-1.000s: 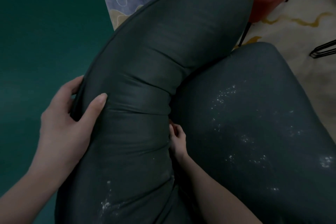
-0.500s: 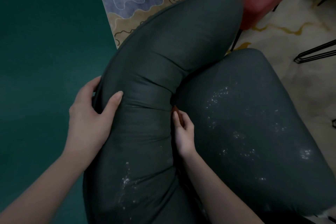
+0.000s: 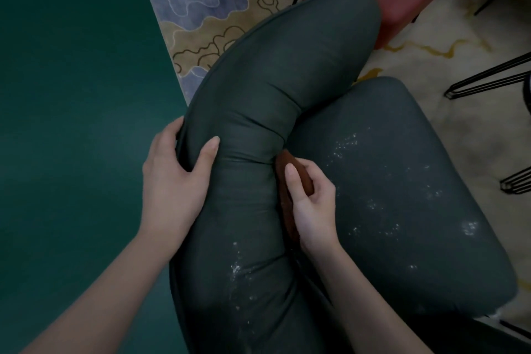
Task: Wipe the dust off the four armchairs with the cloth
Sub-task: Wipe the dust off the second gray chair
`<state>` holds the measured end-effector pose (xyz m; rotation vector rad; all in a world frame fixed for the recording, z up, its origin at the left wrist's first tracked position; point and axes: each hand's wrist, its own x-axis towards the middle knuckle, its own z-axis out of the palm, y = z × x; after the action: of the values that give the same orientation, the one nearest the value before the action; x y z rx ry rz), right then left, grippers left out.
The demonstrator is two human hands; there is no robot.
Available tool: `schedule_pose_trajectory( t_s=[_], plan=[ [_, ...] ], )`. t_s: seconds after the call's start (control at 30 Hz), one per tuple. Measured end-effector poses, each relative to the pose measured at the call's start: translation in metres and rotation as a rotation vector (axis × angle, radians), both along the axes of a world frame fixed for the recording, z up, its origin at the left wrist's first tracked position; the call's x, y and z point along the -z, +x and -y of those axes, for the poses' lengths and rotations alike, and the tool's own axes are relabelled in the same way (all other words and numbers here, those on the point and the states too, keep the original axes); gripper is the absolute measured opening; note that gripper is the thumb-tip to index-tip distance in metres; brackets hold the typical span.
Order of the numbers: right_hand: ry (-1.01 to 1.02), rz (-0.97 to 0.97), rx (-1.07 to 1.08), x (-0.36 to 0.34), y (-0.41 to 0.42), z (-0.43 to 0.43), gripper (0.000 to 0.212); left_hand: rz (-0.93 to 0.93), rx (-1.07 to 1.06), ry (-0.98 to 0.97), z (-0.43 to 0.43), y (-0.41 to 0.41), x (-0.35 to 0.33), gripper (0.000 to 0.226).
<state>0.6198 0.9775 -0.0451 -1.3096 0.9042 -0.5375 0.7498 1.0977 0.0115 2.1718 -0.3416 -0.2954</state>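
Right hand (image 3: 313, 201) has slid up along the crease between the armchair's backrest (image 3: 287, 66) and seat (image 3: 402, 181), and the brown cloth (image 3: 298, 172) now shows, pinched in its curled fingers. Left hand (image 3: 172, 181) grips the backrest's outer edge. White dust (image 3: 344, 144) speckles the seat.

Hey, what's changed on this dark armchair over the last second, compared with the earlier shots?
The right hand has drawn up out of the crease between backrest and seat, bringing the reddish-brown cloth it holds into view. The left hand still grips the backrest rim of the dark grey-green padded armchair. The white dust specks on the seat remain unwiped.
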Motion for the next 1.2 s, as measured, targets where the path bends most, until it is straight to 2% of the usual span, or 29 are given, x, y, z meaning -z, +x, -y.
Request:
schedule_pose_trajectory(
  t_s=[0.2, 0.3, 0.67, 0.9, 0.97, 1.1, 1.2],
  plan=[
    [-0.21, -0.028, -0.087, -0.028, 0.01, -0.014, 0.01, 0.012, 0.002, -0.006, 0.0, 0.0, 0.0, 0.056],
    [-0.334, -0.056, -0.126, -0.034, 0.017, -0.018, 0.015, 0.013, 0.006, -0.009, 0.0, 0.0, 0.0, 0.056],
    [-0.612, -0.1, -0.201, -0.042, 0.027, -0.022, 0.017, 0.029, 0.012, -0.036, -0.001, 0.002, 0.004, 0.052],
    [-0.669, -0.064, -0.261, -0.047, 0.025, -0.031, 0.014, 0.035, 0.016, -0.046, -0.003, 0.003, 0.007, 0.05],
    [-0.632, -0.045, -0.265, -0.048, 0.021, -0.033, 0.013, 0.029, 0.014, -0.048, -0.003, 0.003, 0.006, 0.05],
    [-0.432, -0.065, -0.191, -0.053, 0.021, -0.026, 0.017, 0.024, 0.019, -0.05, -0.003, 0.003, 0.005, 0.051],
    [-0.44, -0.089, -0.159, -0.054, 0.029, -0.027, 0.017, 0.018, 0.017, -0.053, -0.003, 0.003, 0.005, 0.05]
  ],
)
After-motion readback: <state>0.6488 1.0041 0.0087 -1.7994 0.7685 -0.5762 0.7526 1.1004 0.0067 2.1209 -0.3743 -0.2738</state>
